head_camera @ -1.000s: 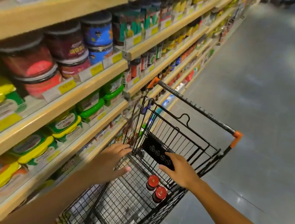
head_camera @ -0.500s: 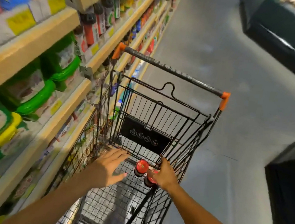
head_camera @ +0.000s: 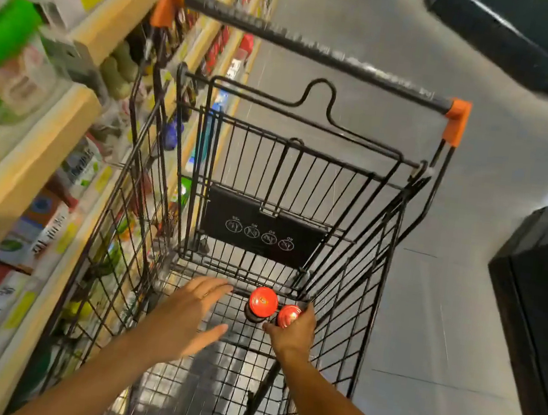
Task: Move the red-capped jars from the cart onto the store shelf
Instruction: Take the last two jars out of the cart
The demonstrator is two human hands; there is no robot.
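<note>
Head view now looks steeper down into the black wire cart, nearer than half a second ago. Both red-capped jars stand upright at the cart's far right corner, touching each other. The right hand has closed its fingers round the right jar, which it only reached for earlier. The left hand stays spread flat, holding nothing, just beside the left jar. The store shelf runs along the cart's left side.

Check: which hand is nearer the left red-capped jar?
Right. The right hand sits beside the left red-capped jar, gripping its neighbour jar; the left hand hovers open farther left.
</note>
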